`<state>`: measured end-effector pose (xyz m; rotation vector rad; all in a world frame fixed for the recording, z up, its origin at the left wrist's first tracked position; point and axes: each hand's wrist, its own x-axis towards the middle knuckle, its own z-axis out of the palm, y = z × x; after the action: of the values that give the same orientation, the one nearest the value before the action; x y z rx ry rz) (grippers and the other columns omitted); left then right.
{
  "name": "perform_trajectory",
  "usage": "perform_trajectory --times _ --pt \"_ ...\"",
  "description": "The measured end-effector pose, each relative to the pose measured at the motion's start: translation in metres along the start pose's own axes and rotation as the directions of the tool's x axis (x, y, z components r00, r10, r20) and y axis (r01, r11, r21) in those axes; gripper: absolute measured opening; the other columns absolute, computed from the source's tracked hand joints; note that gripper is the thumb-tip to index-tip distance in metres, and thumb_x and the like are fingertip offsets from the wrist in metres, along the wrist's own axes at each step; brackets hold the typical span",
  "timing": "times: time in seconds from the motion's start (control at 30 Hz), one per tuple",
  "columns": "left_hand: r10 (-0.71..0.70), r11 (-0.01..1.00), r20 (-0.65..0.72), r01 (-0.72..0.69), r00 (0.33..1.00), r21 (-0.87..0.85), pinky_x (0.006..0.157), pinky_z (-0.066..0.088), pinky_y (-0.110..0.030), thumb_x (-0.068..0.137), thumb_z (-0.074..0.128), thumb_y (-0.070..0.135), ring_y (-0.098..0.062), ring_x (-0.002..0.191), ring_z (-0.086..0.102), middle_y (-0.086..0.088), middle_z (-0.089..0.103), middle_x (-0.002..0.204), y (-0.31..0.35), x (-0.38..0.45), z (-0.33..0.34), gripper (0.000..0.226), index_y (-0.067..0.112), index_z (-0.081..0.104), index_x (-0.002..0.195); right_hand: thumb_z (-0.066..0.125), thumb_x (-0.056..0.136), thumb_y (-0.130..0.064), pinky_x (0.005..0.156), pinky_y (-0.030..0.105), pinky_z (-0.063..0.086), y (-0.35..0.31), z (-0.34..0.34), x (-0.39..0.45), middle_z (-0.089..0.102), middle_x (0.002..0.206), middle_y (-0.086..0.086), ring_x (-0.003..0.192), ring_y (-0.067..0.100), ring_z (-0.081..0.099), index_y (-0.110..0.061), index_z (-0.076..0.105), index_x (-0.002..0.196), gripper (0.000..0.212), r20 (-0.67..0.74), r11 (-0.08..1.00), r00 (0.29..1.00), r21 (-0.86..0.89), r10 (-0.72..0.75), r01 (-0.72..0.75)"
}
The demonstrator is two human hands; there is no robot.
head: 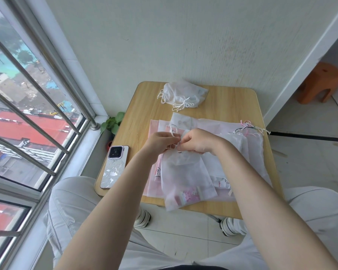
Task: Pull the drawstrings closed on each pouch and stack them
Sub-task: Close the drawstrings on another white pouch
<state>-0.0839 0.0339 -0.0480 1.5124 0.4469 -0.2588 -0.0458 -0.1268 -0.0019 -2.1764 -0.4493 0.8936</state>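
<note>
Hands: left hand point(160, 140) and right hand point(198, 141) close together, pinching the cord point(173, 128) at the pouch point(183, 174) mouth, likely to cinch it.
Beyond hands: closed pouches point(183, 93) piled, kept apart.

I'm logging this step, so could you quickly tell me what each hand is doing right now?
Left hand: pinches the white drawstring.
Right hand: grips the mouth of the white pouch.
</note>
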Motion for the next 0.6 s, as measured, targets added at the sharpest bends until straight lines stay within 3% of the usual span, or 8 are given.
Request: perform_trajectory --times 0.13,0.27,0.4,0.5,0.6 --pt "0.002 1.000 0.023 -0.002 1.000 0.020 0.078 0.047 -0.033 0.079 0.073 0.003 -0.022 0.077 0.057 -0.004 0.069 0.086 0.000 -0.001 -0.001 0.025 -0.003 0.073 0.103 0.073 0.080 -0.017 0.038 0.013 0.023 -0.002 0.000 -0.001 0.037 0.038 -0.014 0.035 0.003 0.030 -0.013 0.073 0.077 0.005 0.012 1.000 1.000 0.002 0.008 -0.008" --pt "-0.010 1.000 0.003 0.010 1.000 0.016 0.078 0.047 -0.034 0.074 0.076 0.003 -0.023 0.078 0.055 -0.012 0.065 0.086 0.002 -0.003 0.000 0.028 0.001 0.073 0.102 0.075 0.078 -0.019 0.043 0.018 0.024 0.000 -0.002 0.000 0.037 0.047 -0.007 0.040 0.008 0.030 -0.009 0.076 0.083 0.012 0.042 1.000 0.999 -0.027 0.013 -0.012" --pt "0.000 0.999 0.024 -0.002 1.000 0.052 0.078 0.049 -0.035 0.071 0.074 0.006 -0.025 0.079 0.058 -0.016 0.064 0.087 0.003 -0.005 0.000 0.026 0.005 0.073 0.097 0.074 0.079 -0.024 0.051 0.021 0.034 0.001 0.000 0.001 0.052 0.061 -0.002 0.054 0.012 0.043 -0.012 0.076 0.078 0.012 0.050 1.000 0.999 -0.019 0.004 -0.003" --pt "0.055 0.989 0.003 -0.055 0.998 0.136 0.063 0.047 -0.019 0.079 0.067 -0.002 -0.018 0.071 0.057 -0.006 0.065 0.077 0.005 -0.006 -0.001 0.017 0.008 0.071 0.093 0.067 0.083 -0.023 0.063 0.017 0.043 0.005 0.002 0.007 0.064 0.068 -0.014 0.065 0.005 0.055 -0.012 0.077 0.077 0.016 -0.098 0.999 0.995 0.033 0.001 0.002" --pt "0.125 0.969 -0.005 -0.121 0.992 0.215 0.063 0.045 -0.018 0.081 0.065 -0.005 -0.014 0.070 0.057 -0.001 0.063 0.075 0.005 -0.008 0.000 0.019 0.008 0.070 0.094 0.052 0.087 -0.009 0.071 0.024 0.048 0.014 0.003 0.017 0.067 0.075 -0.006 0.074 0.012 0.060 -0.012 0.073 0.085 0.021 -0.291 0.994 0.956 0.113 0.035 -0.002"
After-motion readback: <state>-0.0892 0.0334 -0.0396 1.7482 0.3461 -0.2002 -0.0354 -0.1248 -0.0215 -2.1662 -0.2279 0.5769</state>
